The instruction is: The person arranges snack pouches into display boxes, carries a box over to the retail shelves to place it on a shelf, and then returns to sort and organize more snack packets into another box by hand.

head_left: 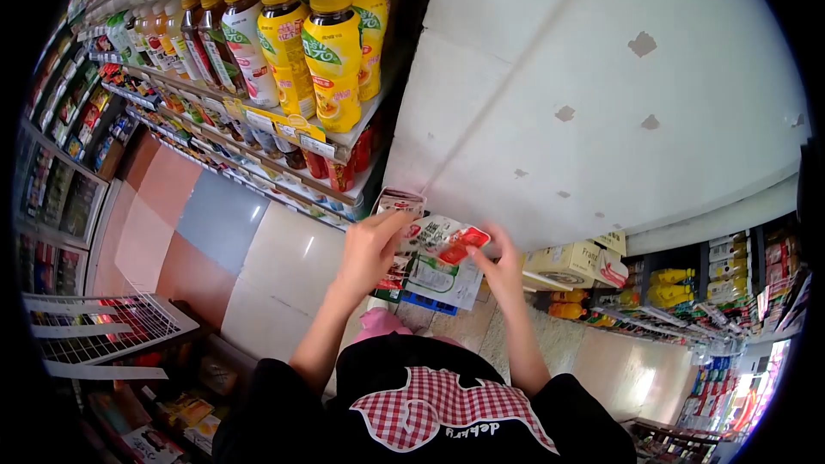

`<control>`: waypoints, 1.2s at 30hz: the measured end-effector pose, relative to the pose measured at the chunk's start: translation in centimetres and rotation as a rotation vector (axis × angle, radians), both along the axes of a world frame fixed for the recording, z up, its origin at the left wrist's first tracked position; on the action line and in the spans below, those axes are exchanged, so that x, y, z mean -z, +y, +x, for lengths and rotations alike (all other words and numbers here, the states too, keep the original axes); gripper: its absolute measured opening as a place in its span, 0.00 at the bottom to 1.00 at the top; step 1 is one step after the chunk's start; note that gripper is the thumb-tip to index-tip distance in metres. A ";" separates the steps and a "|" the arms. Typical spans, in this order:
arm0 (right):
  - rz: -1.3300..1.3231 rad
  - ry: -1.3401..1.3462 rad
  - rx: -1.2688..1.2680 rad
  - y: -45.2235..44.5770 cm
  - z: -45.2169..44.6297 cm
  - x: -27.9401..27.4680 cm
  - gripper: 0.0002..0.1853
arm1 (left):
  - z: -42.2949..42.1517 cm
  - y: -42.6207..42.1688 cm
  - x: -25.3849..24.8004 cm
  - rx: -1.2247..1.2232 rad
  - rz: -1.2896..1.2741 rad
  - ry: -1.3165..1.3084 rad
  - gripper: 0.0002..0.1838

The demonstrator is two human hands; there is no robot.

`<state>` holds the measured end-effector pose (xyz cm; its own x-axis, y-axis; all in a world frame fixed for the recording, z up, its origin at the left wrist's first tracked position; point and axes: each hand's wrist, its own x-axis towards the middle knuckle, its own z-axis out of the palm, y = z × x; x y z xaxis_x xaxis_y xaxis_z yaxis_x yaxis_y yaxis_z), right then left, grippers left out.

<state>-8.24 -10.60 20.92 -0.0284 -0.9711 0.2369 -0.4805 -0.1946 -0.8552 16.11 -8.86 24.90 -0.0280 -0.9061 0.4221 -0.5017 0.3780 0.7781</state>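
My left hand (376,245) is closed at the left edge of a white and red printed package (440,237), its fingers bent over and partly hiding what they hold. At the right end of that package, my right hand (501,265) pinches the red-patterned part between thumb and fingers. Just above my left hand, an open box with small red and white packs (401,200) stands against the pale wall. Below the package are a green and white sheet or pack (443,279) and a blue item (428,303), partly covered.
Shelves of bottled drinks (333,69) rise at the upper left, beside a large pale wall panel (601,77). Cardboard boxes (563,265) and yellow bottles (670,288) are at the right. A wire rack (112,326) stands at the lower left on the tiled floor (275,266).
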 end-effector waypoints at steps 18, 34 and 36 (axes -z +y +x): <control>-0.016 0.054 -0.084 -4.7 3.2 -5.9 0.04 | 1.2 -6.5 1.4 -0.050 -0.076 -0.196 0.12; 0.069 0.127 -0.064 -5.5 1.8 -1.1 0.05 | 0.9 -1.0 10.9 -0.076 0.061 -0.278 0.14; 0.035 0.181 -0.080 -5.5 1.8 -0.3 0.06 | 0.5 -0.7 11.3 -0.110 0.047 -0.257 0.14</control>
